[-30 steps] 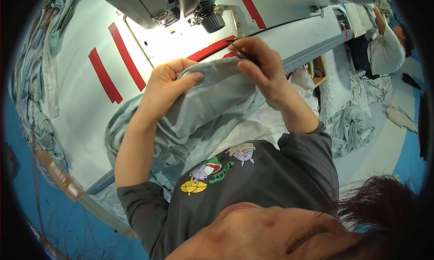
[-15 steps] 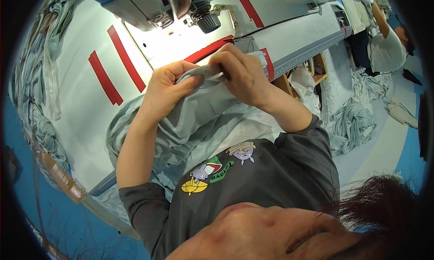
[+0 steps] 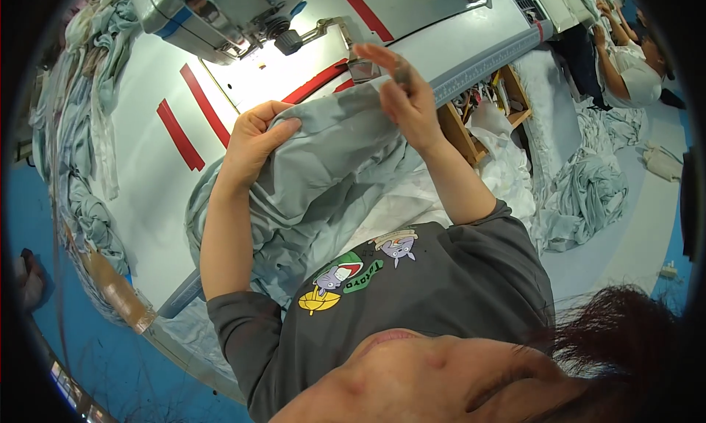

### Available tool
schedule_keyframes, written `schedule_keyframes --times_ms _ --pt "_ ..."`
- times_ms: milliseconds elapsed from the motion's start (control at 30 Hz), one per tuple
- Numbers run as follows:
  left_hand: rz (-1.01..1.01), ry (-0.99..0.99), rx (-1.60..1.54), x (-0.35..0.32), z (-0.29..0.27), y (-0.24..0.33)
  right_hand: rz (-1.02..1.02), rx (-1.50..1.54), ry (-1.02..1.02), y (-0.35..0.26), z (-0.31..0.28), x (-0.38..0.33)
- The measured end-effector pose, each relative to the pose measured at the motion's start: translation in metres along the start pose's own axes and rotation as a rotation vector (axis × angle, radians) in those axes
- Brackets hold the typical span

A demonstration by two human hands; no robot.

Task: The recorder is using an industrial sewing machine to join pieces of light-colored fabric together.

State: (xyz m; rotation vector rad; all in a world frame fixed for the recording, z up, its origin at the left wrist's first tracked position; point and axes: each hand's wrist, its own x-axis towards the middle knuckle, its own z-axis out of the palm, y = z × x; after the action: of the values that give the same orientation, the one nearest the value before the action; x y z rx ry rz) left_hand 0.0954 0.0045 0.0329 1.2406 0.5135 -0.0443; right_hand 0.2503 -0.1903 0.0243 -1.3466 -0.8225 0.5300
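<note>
The pale grey-green, thin woven cloth lies on the person's side of the blue-and-grey sewing machine, its upper edge raised between the hands and its slack bunched in folds below. The left hand has its fingers clamped on that edge, thumb on top; a light pinch right at the edge should serve best, as a hard grip would likely crease such limp fabric. The right hand is beside the edge's other end, thumb and forefinger apart; whether its other fingers hold anything, I cannot tell. Keeping the edge gently taut and flat while that hand works along it looks wise, with the loose folds kept from dragging. Left of the machine, red tape strips mark the white counter; right of it and nearer the person, an open wooden drawer sits under the grey ruled edge strip, a corner the trailing cloth could snag on.
</note>
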Motion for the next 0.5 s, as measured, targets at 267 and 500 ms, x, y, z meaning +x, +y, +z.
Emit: schedule_keyframes --times_ms 267,500 --pt "0.221 -0.253 1.141 -0.087 0.027 -0.007 0.321 -0.309 -0.197 -0.065 -0.028 -0.038" --pt "-0.196 0.175 1.368 -0.227 0.016 -0.145 -0.098 -0.503 0.932 -0.094 -0.310 -0.095"
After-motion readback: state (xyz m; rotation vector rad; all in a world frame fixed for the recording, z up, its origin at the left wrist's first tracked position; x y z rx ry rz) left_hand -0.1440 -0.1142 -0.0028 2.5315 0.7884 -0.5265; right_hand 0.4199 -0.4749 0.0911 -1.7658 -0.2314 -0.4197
